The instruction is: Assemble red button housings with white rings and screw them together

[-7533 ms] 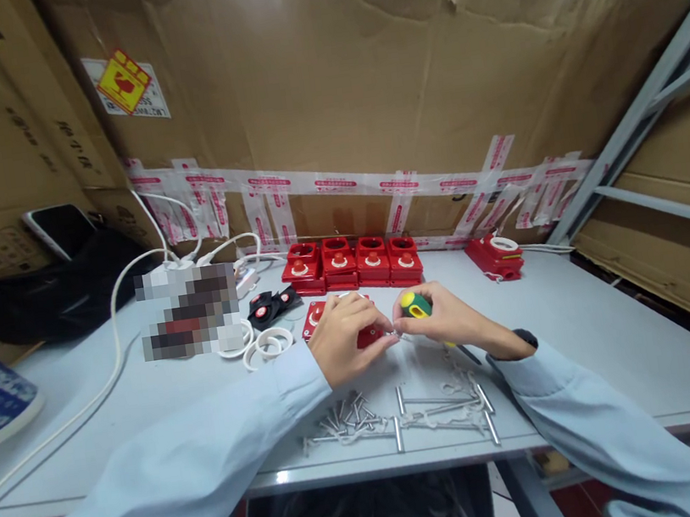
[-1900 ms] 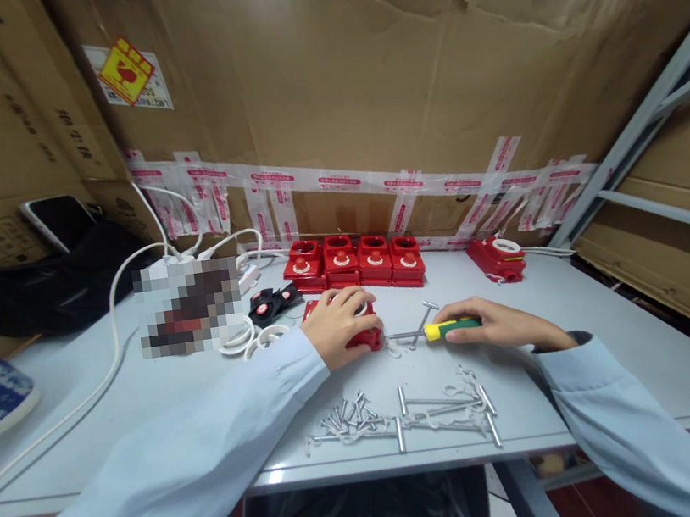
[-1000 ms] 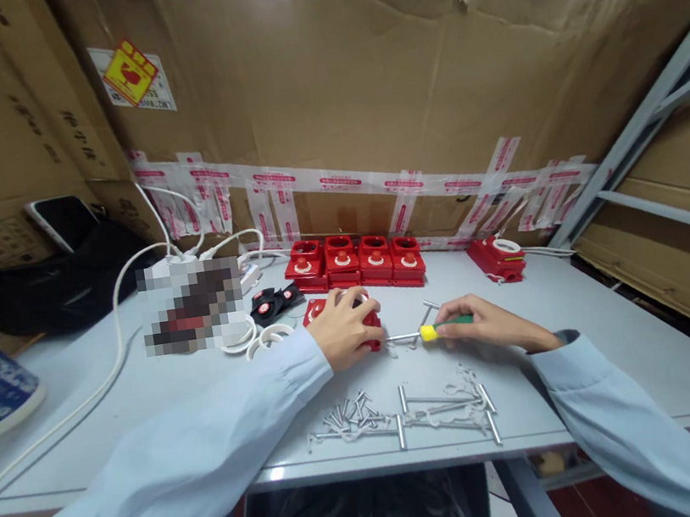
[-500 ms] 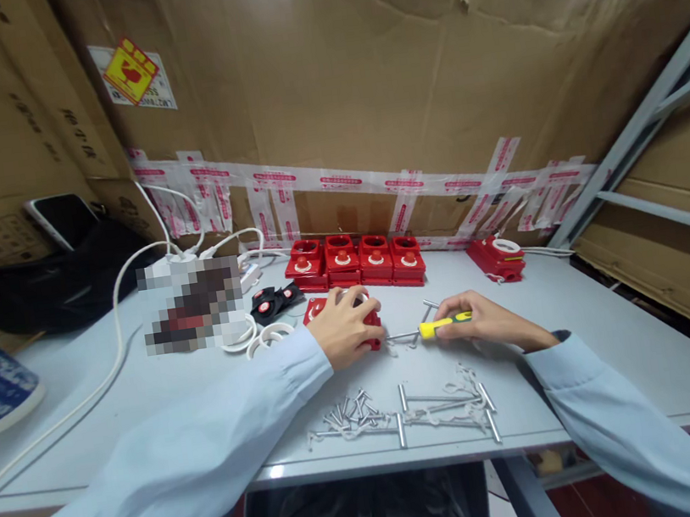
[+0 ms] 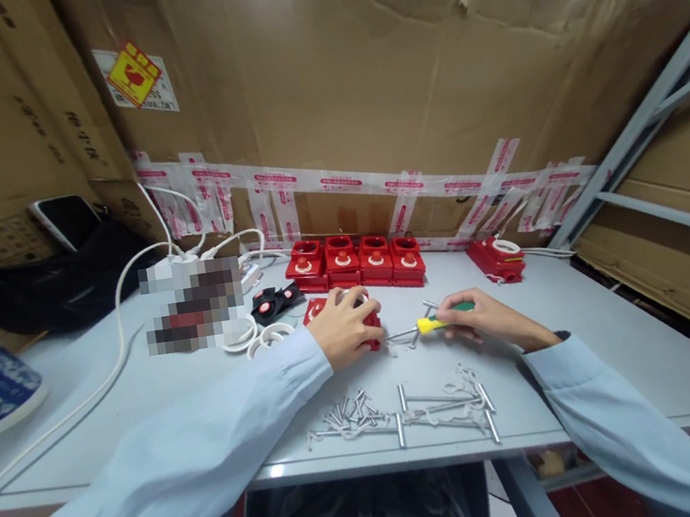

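Observation:
With its fingers bent over the top, my left hand [image 5: 346, 325] grips a red box-shaped housing [image 5: 314, 308] on the table and covers much of it. A white ring shows partly between the fingers. My right hand [image 5: 478, 318] is closed around a screwdriver [image 5: 432, 323] with a yellow and green handle. Its metal shaft points left, and the tip reaches the right side of the housing; whether it sits in a screw I cannot tell. Just behind the screwdriver lies a metal rod [image 5: 430, 304].
Several red housings [image 5: 342, 263] stand in a row at the back, another [image 5: 497, 259] to the right. White rings [image 5: 269, 335] and black round parts [image 5: 267, 304] lie left. Metal pins [image 5: 357, 409] and T-shaped rods with white cords [image 5: 442, 403] lie near the front edge. Cardboard [image 5: 326, 81] walls the back.
The screwdriver handle has turned and tilted slightly in my right hand, whose fingers have shifted along it. My left hand and the red housing stay in place.

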Demonstrator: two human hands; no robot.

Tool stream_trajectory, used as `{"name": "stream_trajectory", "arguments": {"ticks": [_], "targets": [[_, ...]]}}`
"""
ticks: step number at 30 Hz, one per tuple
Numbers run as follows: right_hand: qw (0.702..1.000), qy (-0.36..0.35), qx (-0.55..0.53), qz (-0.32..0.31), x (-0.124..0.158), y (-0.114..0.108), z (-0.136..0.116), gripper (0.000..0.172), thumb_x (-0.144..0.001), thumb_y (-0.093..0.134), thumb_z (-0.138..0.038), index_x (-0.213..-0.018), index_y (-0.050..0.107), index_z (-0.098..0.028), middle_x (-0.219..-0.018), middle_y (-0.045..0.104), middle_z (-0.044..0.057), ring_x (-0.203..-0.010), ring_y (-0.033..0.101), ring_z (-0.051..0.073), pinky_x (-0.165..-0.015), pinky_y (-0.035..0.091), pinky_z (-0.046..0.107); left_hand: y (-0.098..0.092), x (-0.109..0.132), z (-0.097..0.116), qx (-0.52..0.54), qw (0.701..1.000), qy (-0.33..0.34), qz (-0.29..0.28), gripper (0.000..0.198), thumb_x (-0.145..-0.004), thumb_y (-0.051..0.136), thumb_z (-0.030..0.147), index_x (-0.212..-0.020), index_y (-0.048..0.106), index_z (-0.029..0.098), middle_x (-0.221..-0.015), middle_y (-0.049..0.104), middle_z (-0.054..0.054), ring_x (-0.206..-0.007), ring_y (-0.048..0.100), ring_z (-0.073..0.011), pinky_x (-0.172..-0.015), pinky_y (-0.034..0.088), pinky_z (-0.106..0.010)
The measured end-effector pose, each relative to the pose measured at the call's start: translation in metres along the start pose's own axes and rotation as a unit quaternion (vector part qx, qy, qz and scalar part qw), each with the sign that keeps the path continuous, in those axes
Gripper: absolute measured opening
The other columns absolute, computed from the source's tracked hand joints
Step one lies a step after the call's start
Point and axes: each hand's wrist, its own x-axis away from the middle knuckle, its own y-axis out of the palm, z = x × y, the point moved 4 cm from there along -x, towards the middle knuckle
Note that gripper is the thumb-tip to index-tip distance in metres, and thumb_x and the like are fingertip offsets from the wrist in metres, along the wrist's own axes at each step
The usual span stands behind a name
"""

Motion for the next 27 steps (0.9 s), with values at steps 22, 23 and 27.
{"name": "stream_trajectory", "arguments": {"ticks": [22, 23, 27], "targets": [[0.999, -0.012, 0.005, -0.031, 0.005, -0.004, -0.001, 0.040, -0.067, 0.067, -0.047, -0.089, 0.050, -0.018, -0.066, 0.052, -0.004, -0.045, 0.040, 0.005, -0.042, 0.033, 0.019, 0.002, 0.000, -0.001, 0.002, 1.000, -0.001, 0.011, 0.017, -0.077, 0.061, 0.023, -0.090, 0.064, 0.032, -0.114, 0.049, -0.003, -0.117, 0.034, -0.0328, -0.088, 0.027, -0.052], [1.000, -0.012, 0.005, -0.026, 0.003, -0.004, 0.001, 0.038, -0.070, 0.063, -0.050, -0.084, 0.052, -0.017, -0.063, 0.051, -0.004, -0.044, 0.040, 0.005, -0.041, 0.034, 0.020, 0.002, 0.000, -0.001, 0.003, 1.000, -0.001, 0.010, 0.017, -0.076, 0.061, 0.023, -0.090, 0.064, 0.032, -0.114, 0.049, -0.003, -0.117, 0.034, -0.0329, -0.088, 0.027, -0.052], [0.999, 0.020, 0.008, 0.043, -0.005, -0.002, 0.010, 0.044, -0.076, 0.049, -0.060, -0.073, 0.052, -0.016, -0.048, 0.044, -0.006, -0.036, 0.030, 0.004, -0.034, 0.024, 0.020, 0.002, 0.001, -0.001, 0.004, 1.000, -0.001, 0.011, 0.020, -0.075, 0.061, 0.022, -0.093, 0.062, 0.032, -0.115, 0.049, -0.003, -0.117, 0.033, -0.0330, -0.088, 0.027, -0.052]]}}
